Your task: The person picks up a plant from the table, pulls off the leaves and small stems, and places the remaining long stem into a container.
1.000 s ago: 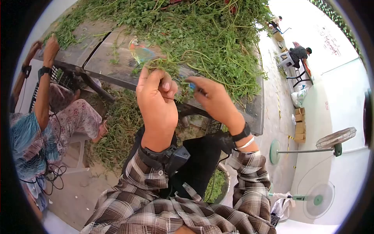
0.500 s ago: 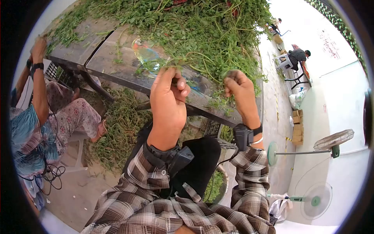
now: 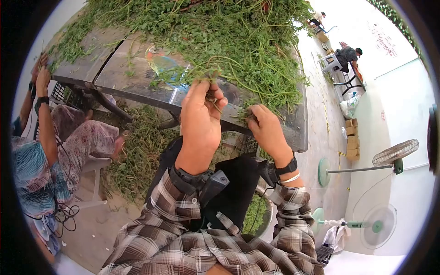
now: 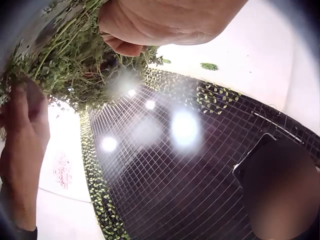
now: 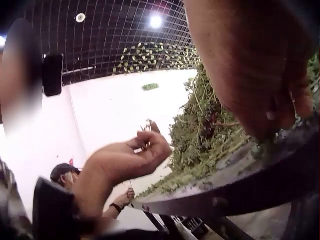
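Observation:
A heap of leafy green stems (image 3: 229,46) covers much of the dark table (image 3: 137,68). My left hand (image 3: 200,123), raised at the table's front edge, pinches a few thin green stems between thumb and fingers, their leafy ends over the tabletop. In the right wrist view a small sprig (image 5: 149,123) shows at the left hand's fingertips. To its right, my right hand (image 3: 269,133) is low at the front edge with its fingers curled downward. Bits of green (image 5: 265,150) show under its fingertips in the right wrist view; the curled fingers hide most of what they hold.
Stems lie piled on the floor (image 3: 142,156) under the table. At the left sits another person (image 3: 41,151) with hands at the table. A tub of greens (image 3: 256,215) stands by my legs. Fans (image 3: 378,227) and cardboard boxes (image 3: 352,140) are at the right.
My right hand has moved away from beside the left hand, out to the right over the greens, then down to the table's front edge. My left hand has shifted right, still pinching stems.

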`<state>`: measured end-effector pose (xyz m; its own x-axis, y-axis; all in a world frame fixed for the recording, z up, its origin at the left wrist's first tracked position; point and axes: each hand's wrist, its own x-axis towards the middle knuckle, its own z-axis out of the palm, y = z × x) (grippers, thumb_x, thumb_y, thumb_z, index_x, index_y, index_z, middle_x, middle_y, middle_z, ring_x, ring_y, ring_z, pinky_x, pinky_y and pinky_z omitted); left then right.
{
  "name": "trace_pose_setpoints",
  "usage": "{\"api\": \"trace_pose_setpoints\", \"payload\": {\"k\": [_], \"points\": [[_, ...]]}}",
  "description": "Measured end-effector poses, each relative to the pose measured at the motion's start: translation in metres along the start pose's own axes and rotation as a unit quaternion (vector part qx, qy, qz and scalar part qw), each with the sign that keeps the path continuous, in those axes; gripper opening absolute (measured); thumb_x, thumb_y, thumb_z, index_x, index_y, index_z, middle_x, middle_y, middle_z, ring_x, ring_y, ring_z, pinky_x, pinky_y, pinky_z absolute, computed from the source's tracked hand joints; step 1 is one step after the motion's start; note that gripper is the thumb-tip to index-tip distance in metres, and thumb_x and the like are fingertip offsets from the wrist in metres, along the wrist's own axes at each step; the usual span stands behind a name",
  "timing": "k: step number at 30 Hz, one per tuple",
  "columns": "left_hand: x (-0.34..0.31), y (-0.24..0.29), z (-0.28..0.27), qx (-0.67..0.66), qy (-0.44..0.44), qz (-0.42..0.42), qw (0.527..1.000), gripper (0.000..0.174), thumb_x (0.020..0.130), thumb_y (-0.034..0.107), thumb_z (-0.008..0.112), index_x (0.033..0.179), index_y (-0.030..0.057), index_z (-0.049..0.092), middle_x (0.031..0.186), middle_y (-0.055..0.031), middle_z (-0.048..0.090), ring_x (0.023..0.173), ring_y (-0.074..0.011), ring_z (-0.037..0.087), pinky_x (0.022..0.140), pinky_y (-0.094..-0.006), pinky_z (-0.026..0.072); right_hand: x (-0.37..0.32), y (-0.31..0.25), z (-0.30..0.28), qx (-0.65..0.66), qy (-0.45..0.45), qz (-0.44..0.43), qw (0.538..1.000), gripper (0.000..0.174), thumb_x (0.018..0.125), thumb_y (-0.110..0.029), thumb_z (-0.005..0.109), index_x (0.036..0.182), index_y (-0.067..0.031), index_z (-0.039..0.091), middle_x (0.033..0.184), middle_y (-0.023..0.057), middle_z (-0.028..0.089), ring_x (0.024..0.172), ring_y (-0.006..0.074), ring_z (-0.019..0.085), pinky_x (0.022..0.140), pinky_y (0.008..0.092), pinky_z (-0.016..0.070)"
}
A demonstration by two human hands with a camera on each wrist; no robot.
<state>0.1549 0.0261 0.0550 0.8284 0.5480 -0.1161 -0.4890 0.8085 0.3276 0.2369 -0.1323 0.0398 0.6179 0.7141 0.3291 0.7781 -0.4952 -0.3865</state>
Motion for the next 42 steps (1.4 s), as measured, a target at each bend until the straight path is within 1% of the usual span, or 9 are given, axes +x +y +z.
{"api": "trace_pose_setpoints", "payload": {"k": [5,7,10,14,21,28,34,36,42], "points": [[0.001,-0.007,-0.003,-0.012,0.008,-0.013,1.0,0.013,0.09,0.014,0.05,0.093,0.0024,0.053,0.083,-0.0053,0.055,0.073,-0.0135,0.052,0.062,-0.0264,0.0439,0.004,0.008,-0.005,0.072,0.012,0.032,0.997,0.014,0.078,-0.007,0.056,0.09,-0.0018,0.051,0.069,0.0133,0.051,0.063,0.0302,0.051,0.055,0.0329,0.0411],[0.001,-0.01,-0.004,-0.008,0.013,-0.021,1.0,0.013,0.09,0.014,0.05,0.094,0.0019,0.052,0.085,-0.0061,0.056,0.077,-0.0147,0.054,0.066,-0.0268,0.0462,0.01,0.003,-0.02,0.318,0.016,0.267,0.91,0.011,0.082,-0.008,0.055,0.091,-0.0029,0.053,0.062,0.0044,0.048,0.052,0.0142,0.046,0.046,0.0248,0.0348],[0.002,-0.016,-0.007,-0.01,0.003,-0.033,0.999,0.014,0.09,0.013,0.048,0.096,0.0006,0.051,0.09,-0.0081,0.057,0.085,-0.0176,0.056,0.074,-0.0287,0.0496,0.015,0.01,-0.029,0.506,0.104,0.229,0.825,0.009,0.085,-0.011,0.056,0.09,-0.0036,0.054,0.062,-0.0018,0.044,0.05,0.0041,0.037,0.043,0.0197,0.0276],[0.002,-0.024,-0.004,-0.027,-0.03,-0.047,0.998,0.015,0.091,0.01,0.046,0.1,-0.0014,0.049,0.097,-0.0109,0.057,0.094,-0.021,0.056,0.083,-0.0314,0.0504,0.025,-0.011,-0.042,0.576,0.143,0.202,0.779,0.012,0.084,-0.01,0.058,0.092,-0.002,0.054,0.063,-0.0009,0.046,0.05,0.006,0.037,0.043,0.0204,0.027],[-0.002,-0.039,-0.004,-0.019,-0.039,-0.07,0.997,0.016,0.091,0.009,0.044,0.103,-0.0006,0.049,0.102,-0.0109,0.056,0.096,-0.0206,0.056,0.086,-0.0314,0.0486,0.032,-0.016,-0.027,0.521,0.106,0.194,0.825,0.017,0.086,-0.012,0.056,0.098,0.0001,0.054,0.073,0.0019,0.054,0.06,0.0083,0.054,0.053,0.0222,0.0469],[-0.002,-0.046,-0.004,-0.017,-0.023,-0.082,0.996,0.017,0.091,0.01,0.042,0.105,0.0012,0.048,0.1,-0.0082,0.055,0.096,-0.018,0.054,0.084,-0.0304,0.0455,0.024,-0.016,-0.02,0.554,0.053,0.218,0.802,0.019,0.087,-0.012,0.054,0.101,0.0013,0.054,0.07,0.0028,0.055,0.059,0.009,0.053,0.05,0.0224,0.0451],[-0.013,-0.038,0.004,0.023,-0.076,-0.127,0.989,0.023,0.093,0.014,0.039,0.112,0.0046,0.047,0.099,-0.005,0.053,0.093,-0.0146,0.051,0.081,-0.0283,0.0419,0.021,-0.035,-0.019,0.439,-0.017,0.196,0.877,0.025,0.084,-0.011,0.057,0.105,0.0017,0.053,0.071,0.0042,0.055,0.057,0.0091,0.049,0.052,0.0217,0.0416],[-0.017,-0.037,0.01,0.053,-0.053,-0.141,0.987,0.027,0.093,0.016,0.039,0.117,0.005,0.046,0.098,-0.0039,0.053,0.091,-0.0138,0.05,0.08,-0.0281,0.0412,0.018,-0.04,-0.015,0.274,0.018,0.13,0.953,0.027,0.08,-0.007,0.058,0.106,0.0013,0.053,0.075,0.0051,0.054,0.058,0.0104,0.046,0.054,0.0231,0.04],[-0.023,-0.052,0.009,0.075,-0.131,-0.172,0.973,0.037,0.093,0.018,0.043,0.128,0.0041,0.041,0.112,-0.0007,0.052,0.101,-0.0098,0.048,0.085,-0.0244,0.0375,-0.002,-0.032,-0.008,0.237,0.121,0.163,0.95,0.026,0.078,-0.002,0.056,0.103,0.0004,0.052,0.076,0.0061,0.053,0.058,0.0109,0.044,0.054,0.0249,0.0402]]}}
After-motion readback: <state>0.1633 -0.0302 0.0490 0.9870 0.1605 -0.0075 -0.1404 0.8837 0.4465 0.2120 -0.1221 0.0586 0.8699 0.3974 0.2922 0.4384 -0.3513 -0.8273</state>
